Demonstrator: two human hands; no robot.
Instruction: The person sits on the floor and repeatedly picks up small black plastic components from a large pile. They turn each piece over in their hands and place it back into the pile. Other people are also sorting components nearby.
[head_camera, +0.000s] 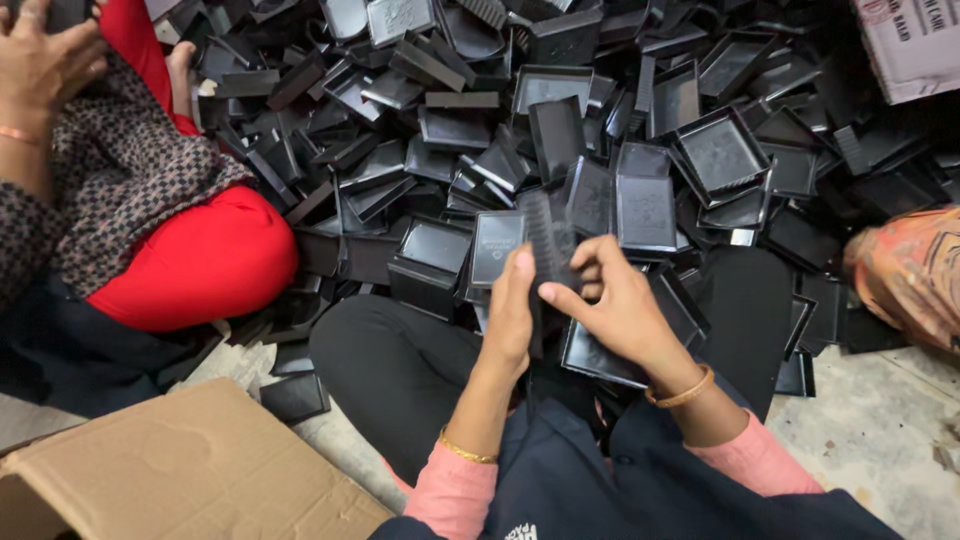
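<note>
Floor heaped with black trays; beside the heap, left hand and right hand pinch a black comb; a steady grip suits.

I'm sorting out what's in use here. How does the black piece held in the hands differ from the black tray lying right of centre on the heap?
The held black piece stands upright between the left hand and right hand; the square tray lies flat, untouched, on the pile. The held piece looks narrow and ribbed; the tray is wide, with a raised rim around a recessed middle. Both are black plastic.
</note>
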